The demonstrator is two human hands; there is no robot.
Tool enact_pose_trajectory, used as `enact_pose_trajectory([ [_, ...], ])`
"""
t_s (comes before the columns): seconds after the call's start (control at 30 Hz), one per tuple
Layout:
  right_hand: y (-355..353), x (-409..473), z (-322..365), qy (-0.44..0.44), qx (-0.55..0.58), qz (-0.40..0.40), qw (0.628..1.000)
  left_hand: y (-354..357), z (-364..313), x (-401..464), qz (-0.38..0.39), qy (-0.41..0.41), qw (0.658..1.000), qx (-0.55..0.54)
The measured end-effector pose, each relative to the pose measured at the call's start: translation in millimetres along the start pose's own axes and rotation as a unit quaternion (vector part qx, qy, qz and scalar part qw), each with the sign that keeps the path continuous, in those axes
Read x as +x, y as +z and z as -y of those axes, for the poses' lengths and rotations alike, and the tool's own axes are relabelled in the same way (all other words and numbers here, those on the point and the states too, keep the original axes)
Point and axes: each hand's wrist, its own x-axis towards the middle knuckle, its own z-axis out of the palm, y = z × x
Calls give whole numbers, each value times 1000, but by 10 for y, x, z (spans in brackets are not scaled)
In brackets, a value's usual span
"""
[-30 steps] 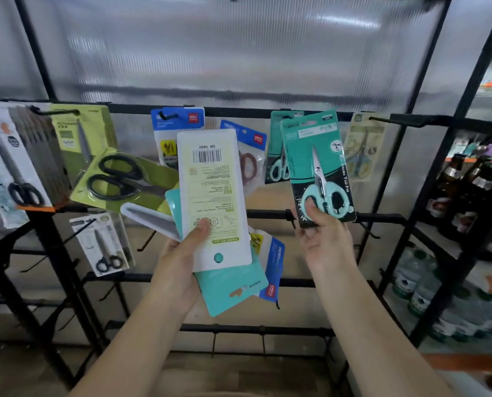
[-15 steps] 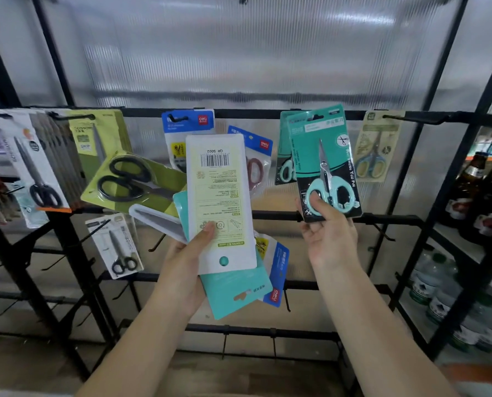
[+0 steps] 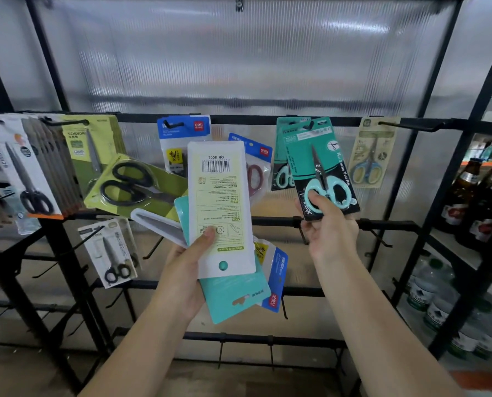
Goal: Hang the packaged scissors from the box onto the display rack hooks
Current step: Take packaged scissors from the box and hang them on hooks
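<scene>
Our right hand [image 3: 329,227] pinches the teal scissors pack [image 3: 320,167] by its lower edge, its top at the hook [image 3: 310,125] on the top rail. Our left hand [image 3: 187,270] clamps a fan of about 5 packs [image 3: 220,207]. If the hang hole misses the hook tip, the pack could twist free, and the loose fan may slide apart.

teal pack [image 3: 319,167]: teal card, mint handles
top pack [image 3: 219,207]: white, yellow label, barcode
rack [image 3: 239,120]: black

Black wire display rack [image 3: 267,120], packaged scissors [image 3: 366,156] hanging on its hooks [image 3: 408,126]
</scene>
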Motion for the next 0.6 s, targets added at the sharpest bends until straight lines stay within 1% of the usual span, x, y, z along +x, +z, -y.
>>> enact_pose_trajectory([
  [0.1, 179, 297, -21, 42, -39, -17, 998, 9, -9, 13, -10, 1, 1000, -1],
  [0.17, 304, 467, -33, 78, -88, 4, 993, 5, -20, 20, -19, -1, 1000, 3],
  [0.27, 369, 635, -65, 128, -132, 43, 982, -6, -34, 36, -27, 0, 1000, 11],
  [0.37, 300, 712, -122, 154, -183, 40, 970, -29, -54, 46, -44, 2, 999, 14],
  [0.43, 210, 696, -212, 156, -226, 16, 962, -57, -66, 41, -48, 1, 999, 13],
  [0.5, 142, 566, -313, 137, -274, 18, 952, -87, -59, 25, -56, -4, 998, 21],
  [0.57, 125, 332, -378, 89, -318, 69, 941, -119, -34, 10, -66, -10, 997, 27],
  [0.6, 144, 180, -374, 71, -329, 115, 934, -129, -24, 5, -66, -15, 997, 27],
])
